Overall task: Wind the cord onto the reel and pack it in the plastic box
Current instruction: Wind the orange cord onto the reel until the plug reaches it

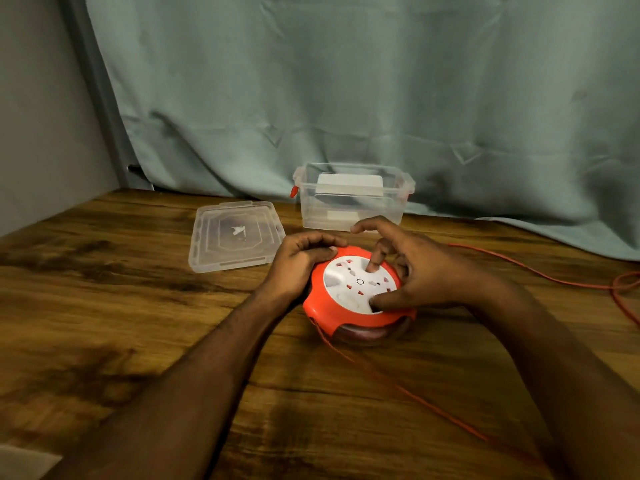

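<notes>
On wooden table (138,306), left hand (301,258) gripping reel (346,306), right hand (415,271) spread, fingertips pressing

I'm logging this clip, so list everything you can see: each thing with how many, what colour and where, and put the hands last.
cord reel: one, orange with white socket face, table centre
cord: one, orange, mostly unwound, trailing from the reel toward the near edge and looping at right
plastic box: one, clear, open, behind the reel
lid: one, clear, flat, left of the box
table: one, brown wood
curtain: one, pale green, behind
left hand: grips the reel's rim
right hand: fingertips on the white face
</notes>
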`<state>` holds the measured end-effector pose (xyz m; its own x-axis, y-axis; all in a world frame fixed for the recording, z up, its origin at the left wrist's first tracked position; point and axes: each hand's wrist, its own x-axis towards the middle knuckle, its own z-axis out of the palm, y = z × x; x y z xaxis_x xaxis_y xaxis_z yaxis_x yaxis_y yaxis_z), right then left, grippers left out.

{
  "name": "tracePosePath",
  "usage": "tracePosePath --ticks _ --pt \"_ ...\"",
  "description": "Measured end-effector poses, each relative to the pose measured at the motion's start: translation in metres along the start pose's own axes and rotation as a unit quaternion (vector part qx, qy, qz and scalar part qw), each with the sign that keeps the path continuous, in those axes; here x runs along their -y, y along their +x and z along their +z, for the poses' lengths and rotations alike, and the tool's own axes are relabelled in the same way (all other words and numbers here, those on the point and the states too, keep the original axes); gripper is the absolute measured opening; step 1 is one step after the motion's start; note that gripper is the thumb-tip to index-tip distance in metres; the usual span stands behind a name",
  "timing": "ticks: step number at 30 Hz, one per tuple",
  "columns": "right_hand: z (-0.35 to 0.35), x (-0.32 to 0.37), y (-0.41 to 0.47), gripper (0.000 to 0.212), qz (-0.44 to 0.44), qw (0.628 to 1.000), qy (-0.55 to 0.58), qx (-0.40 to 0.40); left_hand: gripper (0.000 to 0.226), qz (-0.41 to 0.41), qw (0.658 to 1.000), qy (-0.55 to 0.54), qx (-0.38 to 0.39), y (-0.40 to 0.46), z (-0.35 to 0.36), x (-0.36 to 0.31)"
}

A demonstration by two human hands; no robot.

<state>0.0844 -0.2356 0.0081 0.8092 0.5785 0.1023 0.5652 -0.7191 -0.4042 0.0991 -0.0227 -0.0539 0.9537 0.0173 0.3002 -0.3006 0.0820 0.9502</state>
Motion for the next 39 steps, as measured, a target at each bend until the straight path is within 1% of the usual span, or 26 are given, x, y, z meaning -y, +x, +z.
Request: tracePosePath --ticks 4,9,13,15,17,19,22,24,26,29,30,33,36,39 --pt "0.006 0.005 0.000 0.076 0.005 0.998 -0.050 -0.035 0.025 -0.005 1.000 -0.003 -0.001 0.001 0.000 0.000" --pt "0.010 0.009 0.004 0.065 0.006 0.991 -0.121 -0.065 0.024 -0.004 1.000 -0.003 -0.005 0.002 -0.002 0.002" --pt "0.015 0.013 0.004 0.051 0.001 0.986 -0.127 -0.106 0.024 -0.008 1.000 -0.004 -0.010 0.003 -0.001 0.003" --pt "0.016 0.016 0.004 0.051 0.001 0.985 -0.127 -0.113 0.024 -0.008 1.000 -0.005 -0.011 0.003 -0.001 0.002" --pt "0.018 0.021 0.006 0.058 0.003 0.987 -0.122 -0.109 0.024 -0.007 1.000 -0.007 -0.012 0.002 -0.002 0.001" --pt "0.021 0.025 0.007 0.060 0.003 0.988 -0.110 -0.109 0.023 -0.004 1.000 -0.005 -0.005 0.002 -0.002 0.001" --pt "0.026 0.026 0.009 0.057 -0.007 0.992 -0.080 -0.098 0.023 -0.005 1.000 -0.012 0.004 0.003 -0.002 0.003" --pt "0.026 0.025 0.010 0.053 -0.017 0.991 -0.087 -0.096 0.024 -0.008 1.000 -0.018 0.006 0.004 -0.004 0.005" --pt "0.021 0.021 0.009 0.043 -0.021 0.992 -0.083 -0.097 0.026 -0.005 1.000 -0.010 0.008 0.005 -0.004 0.007" --pt "0.008 0.017 0.004 0.017 -0.023 0.996 -0.041 -0.074 0.028 0.009 1.000 -0.005 0.019 0.004 -0.003 0.007" --pt "0.005 0.017 0.002 0.016 -0.023 0.998 -0.034 -0.057 0.031 0.012 1.000 -0.005 0.021 0.004 -0.003 0.007" --pt "-0.002 0.014 0.000 0.041 -0.022 0.999 -0.030 -0.006 0.032 0.014 0.999 0.000 0.029 0.004 -0.004 0.007" --pt "-0.003 0.012 0.000 0.052 -0.021 0.999 -0.035 0.008 0.034 0.017 0.999 0.011 0.030 0.005 -0.005 0.009" --pt "-0.001 0.006 0.001 0.059 -0.023 1.000 -0.008 0.017 0.035 0.016 0.999 0.021 0.027 0.004 -0.006 0.010"
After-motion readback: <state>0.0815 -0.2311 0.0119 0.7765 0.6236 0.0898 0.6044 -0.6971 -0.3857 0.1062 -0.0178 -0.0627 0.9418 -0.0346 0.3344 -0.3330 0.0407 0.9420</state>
